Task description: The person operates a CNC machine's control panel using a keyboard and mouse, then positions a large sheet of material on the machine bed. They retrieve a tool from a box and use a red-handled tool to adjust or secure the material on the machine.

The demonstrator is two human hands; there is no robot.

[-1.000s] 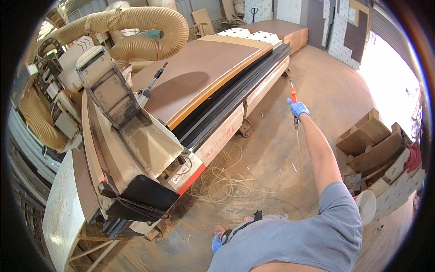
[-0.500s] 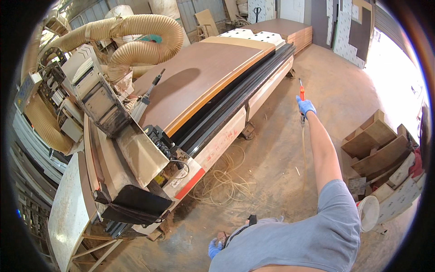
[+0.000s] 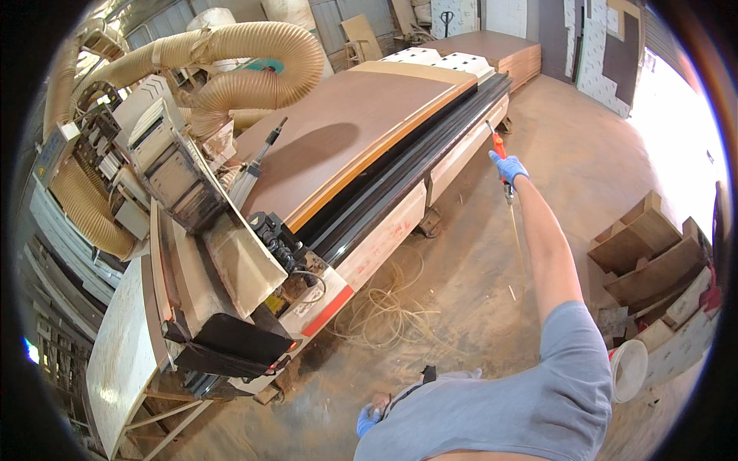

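My right arm is stretched out ahead, and its blue-gloved right hand (image 3: 509, 167) is wrapped round a red air blow gun (image 3: 499, 144). The gun's thin nozzle points up and away, close to the pale side of the long machine bed (image 3: 461, 157). A thin, clear yellowish hose (image 3: 515, 227) hangs from the gun toward the floor. Low beside my body is my left hand (image 3: 367, 421), also in a blue glove. Its fingers are mostly hidden and small, so its grip does not show.
Brown sheets (image 3: 346, 115) lie on the machine bed, with black rails along its side. The machine head (image 3: 177, 177) and a fat ribbed duct (image 3: 261, 42) stand at left. Coiled hose (image 3: 384, 311) lies on the floor. Wooden boxes (image 3: 630, 238) and a white bucket (image 3: 629, 370) are at right.
My right hand has swung slightly left with the blow gun, whose nozzle now tilts left toward the machine bed. The whole view has shifted a little.
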